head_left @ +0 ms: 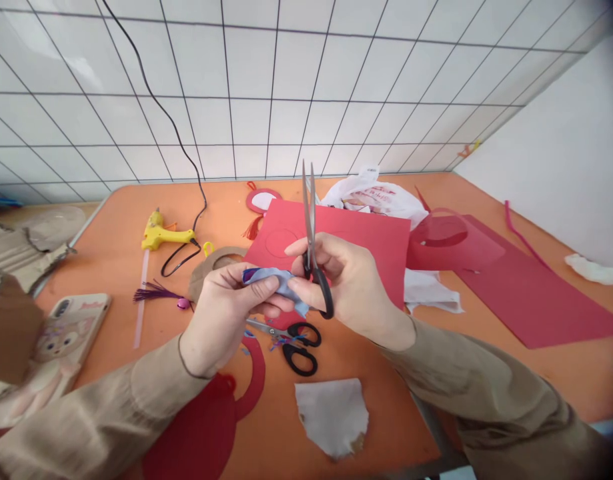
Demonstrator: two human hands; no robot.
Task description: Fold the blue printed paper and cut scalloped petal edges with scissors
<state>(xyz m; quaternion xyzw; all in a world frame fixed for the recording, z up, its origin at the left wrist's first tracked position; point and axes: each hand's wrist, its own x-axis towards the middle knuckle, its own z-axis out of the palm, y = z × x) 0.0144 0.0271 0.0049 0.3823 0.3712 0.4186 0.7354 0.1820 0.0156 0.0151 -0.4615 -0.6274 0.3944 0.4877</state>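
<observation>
A white tiled wall (296, 80) fills the top of my view, with an orange table (391, 400) spread below it. On the table, a wide red sheet (366, 230) lies at centre, partly covered by the right hand (356, 280), and a long red sheet (531, 293) reaches the right edge, where I lose its corner. A dark red disc (196, 427) at lower left of centre is cut off by the bottom edge. Cardboard (11, 320) crowds the far left beside a phone (86, 320), whose lower end I can't make out well. The white plastic bag (376, 193), upper right of centre, holds things I can't identify.

The right hand curls around upright scissors (309, 213), blades up and slightly parted; I can't tell how its fingers sit in the loops. At mid-frame the left hand (226, 313) pinches a light blue cloth (286, 287) between thumb and fingers, the right thumb at its other end; fingers hide much of it. A yellow glue gun (166, 235) rests left of centre. Loose scissors (276, 331) lie just below the hands, cluttering that spot, their tips hidden. Smallest is a pink bell (183, 303), left of the left hand.
</observation>
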